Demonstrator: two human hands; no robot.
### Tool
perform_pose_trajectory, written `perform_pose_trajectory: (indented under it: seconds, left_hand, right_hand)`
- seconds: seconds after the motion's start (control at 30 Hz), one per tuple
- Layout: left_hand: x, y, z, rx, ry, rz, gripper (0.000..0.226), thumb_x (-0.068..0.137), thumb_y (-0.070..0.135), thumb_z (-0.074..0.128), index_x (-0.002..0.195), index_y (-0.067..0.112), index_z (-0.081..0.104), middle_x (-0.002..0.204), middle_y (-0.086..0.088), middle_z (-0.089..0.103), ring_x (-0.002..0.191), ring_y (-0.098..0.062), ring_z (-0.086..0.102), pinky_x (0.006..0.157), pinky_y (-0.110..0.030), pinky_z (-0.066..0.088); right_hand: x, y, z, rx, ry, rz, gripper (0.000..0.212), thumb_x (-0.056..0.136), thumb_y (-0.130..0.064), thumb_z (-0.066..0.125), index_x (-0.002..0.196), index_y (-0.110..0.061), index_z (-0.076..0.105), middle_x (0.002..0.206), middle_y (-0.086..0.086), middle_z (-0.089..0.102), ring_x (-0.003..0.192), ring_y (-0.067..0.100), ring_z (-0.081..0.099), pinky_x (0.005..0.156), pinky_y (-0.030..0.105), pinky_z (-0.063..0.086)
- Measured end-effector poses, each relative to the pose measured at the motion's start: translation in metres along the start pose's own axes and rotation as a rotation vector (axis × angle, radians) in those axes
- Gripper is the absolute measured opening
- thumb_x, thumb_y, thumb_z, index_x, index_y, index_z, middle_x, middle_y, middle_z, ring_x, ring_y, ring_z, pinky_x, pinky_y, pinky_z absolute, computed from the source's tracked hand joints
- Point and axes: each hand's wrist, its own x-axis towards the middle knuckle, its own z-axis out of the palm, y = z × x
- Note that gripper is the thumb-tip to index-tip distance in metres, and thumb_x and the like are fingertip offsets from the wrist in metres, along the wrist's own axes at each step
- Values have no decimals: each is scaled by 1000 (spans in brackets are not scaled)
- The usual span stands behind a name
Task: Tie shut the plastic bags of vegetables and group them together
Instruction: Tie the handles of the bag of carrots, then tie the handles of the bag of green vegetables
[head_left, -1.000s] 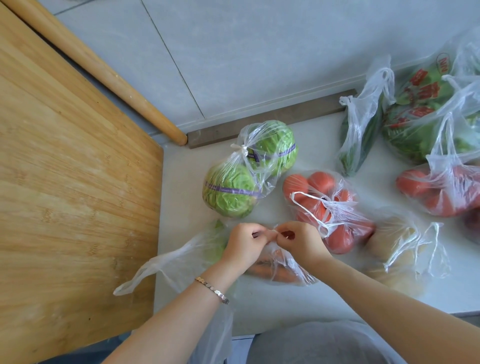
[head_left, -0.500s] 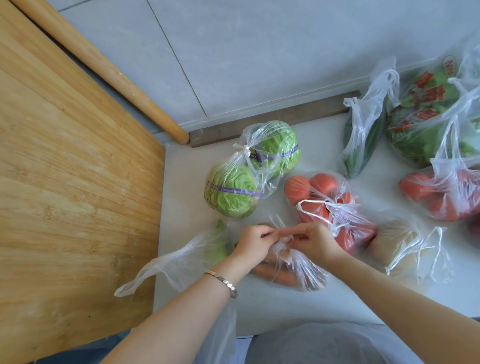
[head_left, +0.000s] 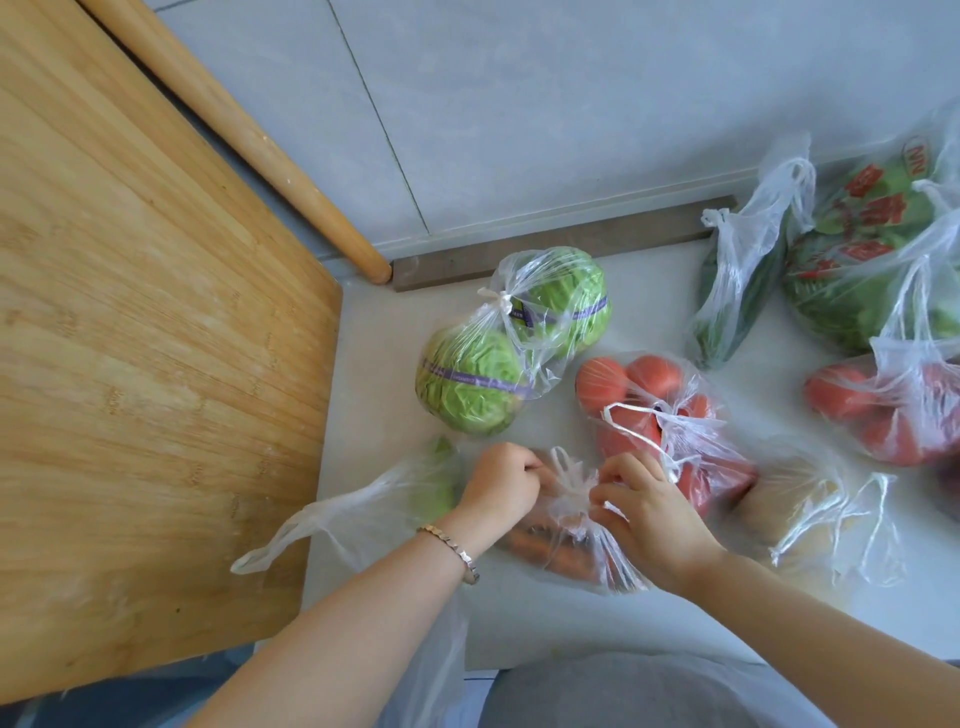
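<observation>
A clear bag of carrots (head_left: 566, 551) lies on the white counter (head_left: 379, 410) near its front edge. My left hand (head_left: 501, 486) and my right hand (head_left: 649, 512) each pinch one of its handles, and a knot (head_left: 574, 486) sits between them. Behind it lie a knotted bag with two green cabbages (head_left: 511, 343) and a bag of tomatoes (head_left: 670, 426) with tied handles. A bag of pale vegetables (head_left: 810, 499) lies to the right with loose handles. An open bag with a green vegetable (head_left: 395, 499) lies under my left forearm.
A large wooden board (head_left: 145, 338) fills the left side, with a wooden rolling pin (head_left: 249, 145) behind it against the grey wall. At the right are a bag of dark green vegetables (head_left: 748, 280), a printed bag of greens (head_left: 872, 260) and another tomato bag (head_left: 893, 405).
My hands have drawn apart, pulling the carrot bag's handles tighter into a knot. The bag's neck has bunched up between them.
</observation>
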Motion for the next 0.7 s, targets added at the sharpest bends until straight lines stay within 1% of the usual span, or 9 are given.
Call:
perform_pose_trajectory:
  seconds: [0.1, 0.2, 0.27, 0.33, 0.47, 0.53, 0.6, 0.63, 0.7]
  left_hand:
    - [4, -2, -5, 46, -17, 6, 19, 86, 11, 55, 87, 8, 74, 93, -9, 72, 81, -18, 61, 71, -23, 44]
    - [3, -6, -33, 156, 14, 66, 20, 90, 20, 55, 96, 6, 68, 100, -9, 68, 96, -26, 61, 83, -32, 48]
    - [0, -13, -64, 468, 157, 127, 29, 88, 33, 56, 111, 15, 60, 114, -4, 61, 109, -27, 55, 92, -34, 42]
    - [-7, -25, -94, 764, 198, 27, 51, 82, 48, 57, 122, 16, 50, 126, -6, 53, 119, -28, 46, 98, -37, 34]
    - [-23, -44, -120, 680, -135, -339, 73, 72, 56, 65, 124, 9, 44, 124, -10, 55, 112, -28, 54, 83, -31, 42]
    - [-30, -52, -122, 640, -235, -409, 58, 74, 46, 70, 113, 7, 53, 105, -9, 63, 93, -25, 61, 70, -27, 44]
    - [-35, -66, -125, 591, -254, -443, 28, 78, 30, 67, 89, 6, 58, 79, -7, 60, 74, -25, 59, 61, -26, 43]
    - [-35, -71, -126, 534, -247, -459, 17, 77, 22, 64, 76, 6, 57, 69, -7, 58, 66, -26, 57, 58, -27, 42]
    - [-39, -80, -135, 359, -213, -482, 17, 71, 18, 59, 60, 8, 53, 53, -8, 54, 55, -25, 51, 55, -26, 39]
  right_hand:
    - [9, -4, 1, 26, -152, 151, 16, 82, -23, 58, 80, -13, 70, 92, 6, 59, 91, 26, 54, 81, 36, 52]
    - [25, -18, -13, 75, -384, 320, 20, 88, -20, 55, 105, -15, 65, 111, 5, 52, 107, 23, 51, 93, 26, 38]
    - [36, -34, -22, 135, -293, 144, 27, 81, -16, 60, 107, -17, 63, 108, 6, 57, 103, 25, 55, 93, 31, 44]
    - [46, -58, -25, 201, -298, -171, 38, 72, -23, 65, 110, -24, 59, 107, 6, 61, 100, 27, 57, 91, 39, 48]
    - [47, -112, -5, 87, -756, -490, 91, 64, -37, 78, 139, -39, 27, 148, 3, 21, 134, 22, 17, 107, 40, 18]
    - [44, -135, 8, 132, -761, -584, 82, 65, -35, 78, 136, -35, 36, 152, 6, 12, 139, 25, 6, 111, 39, 7]
    - [41, -146, 19, 265, -720, -604, 47, 74, -20, 71, 119, -18, 58, 151, 9, 18, 139, 26, 8, 112, 37, 7]
    - [41, -146, 21, 370, -686, -553, 32, 77, -15, 63, 109, -9, 63, 149, 10, 24, 138, 26, 15, 111, 34, 12]
    - [46, -147, 16, 657, -596, -289, 27, 85, -16, 48, 103, -2, 62, 136, 4, 42, 126, 12, 37, 103, 20, 25]
